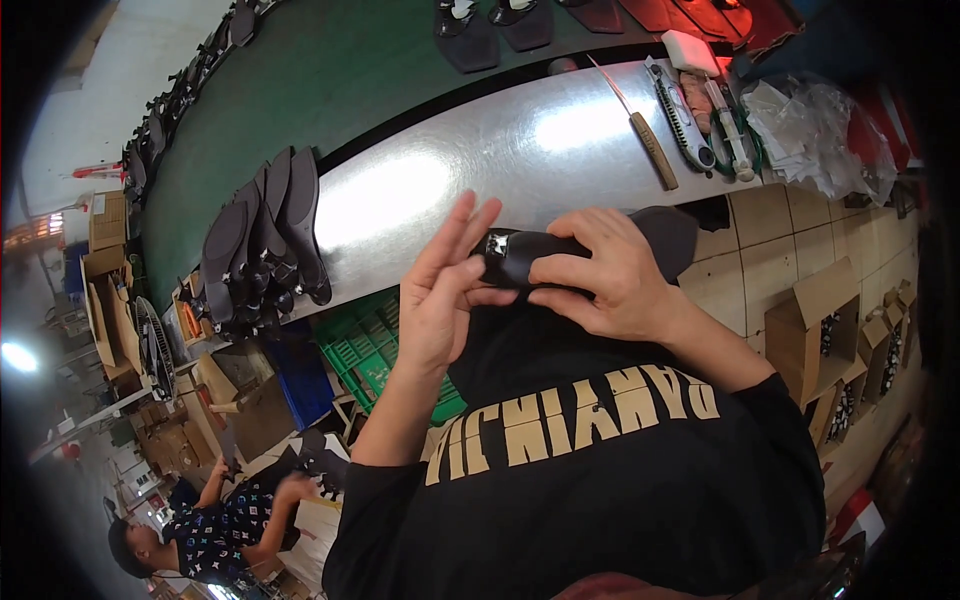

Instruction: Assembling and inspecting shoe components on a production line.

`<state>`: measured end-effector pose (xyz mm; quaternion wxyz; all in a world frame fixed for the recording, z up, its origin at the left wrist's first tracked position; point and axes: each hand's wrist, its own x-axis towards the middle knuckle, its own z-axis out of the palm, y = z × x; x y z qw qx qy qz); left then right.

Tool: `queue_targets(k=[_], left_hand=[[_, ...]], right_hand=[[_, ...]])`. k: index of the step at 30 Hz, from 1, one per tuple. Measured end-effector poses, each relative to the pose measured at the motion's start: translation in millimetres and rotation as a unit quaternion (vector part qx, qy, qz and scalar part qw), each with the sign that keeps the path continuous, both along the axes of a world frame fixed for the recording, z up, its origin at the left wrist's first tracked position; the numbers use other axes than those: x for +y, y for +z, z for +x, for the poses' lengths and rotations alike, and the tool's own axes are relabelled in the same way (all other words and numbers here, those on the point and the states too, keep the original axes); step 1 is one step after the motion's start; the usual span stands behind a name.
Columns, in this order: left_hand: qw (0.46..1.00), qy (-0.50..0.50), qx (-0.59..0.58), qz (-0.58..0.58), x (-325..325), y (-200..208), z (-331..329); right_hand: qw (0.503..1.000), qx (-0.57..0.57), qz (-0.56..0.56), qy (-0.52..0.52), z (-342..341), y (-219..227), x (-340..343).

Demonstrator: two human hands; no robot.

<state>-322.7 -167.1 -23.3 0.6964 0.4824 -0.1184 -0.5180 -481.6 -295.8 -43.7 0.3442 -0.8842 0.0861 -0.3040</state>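
Note:
A dark sandal (517, 262) with a shiny silver ornament at one end is held in front of my chest, over the near edge of the metal bench. Its dark sole sticks out to the right past my wrist. My right hand (605, 270) wraps round the middle of the sandal, fingers bent over its upper side. At the ornament end, my left hand (440, 285) has its thumb and a lower finger against the sandal, while two other fingers stretch upward, free of it. What lies under my right palm is hidden.
On the metal bench (420, 185), a wooden-handled awl (652, 148), a cutter knife (683, 118) and a syringe (733, 140) lie at the right. Dark sandals (265, 235) are piled left. Beyond runs a green belt (330, 70) carrying soles. A green crate (375, 350) stands below; another person works lower left.

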Motion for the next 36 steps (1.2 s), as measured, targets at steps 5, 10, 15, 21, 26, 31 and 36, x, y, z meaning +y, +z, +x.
queue_targets(k=[5,10,15,21,26,31,36], left_hand=[[0.991,-0.094,-0.082,0.049,7,-6,18],[0.977,-0.161,-0.072,0.117,6,-12,19],[0.981,-0.127,-0.103,0.106,7,-28,14],[0.968,-0.115,-0.196,0.112,2,-19,4],[0.923,-0.126,-0.354,0.088,-2,-15,4],[0.923,-0.126,-0.364,-0.012,-1,-19,11],[0.993,0.029,-0.113,-0.010,12,-31,36]], right_hand=[[0.999,-0.003,-0.030,-0.012,0,4,2],[0.999,-0.011,0.026,-0.039,1,-2,8],[0.998,0.001,0.045,-0.050,2,-4,9],[0.996,0.009,0.075,-0.050,5,-8,5],[0.971,0.077,0.226,0.028,7,0,-8],[0.917,0.118,0.350,0.153,11,-2,-29],[0.981,-0.139,-0.055,-0.125,20,19,-52]])
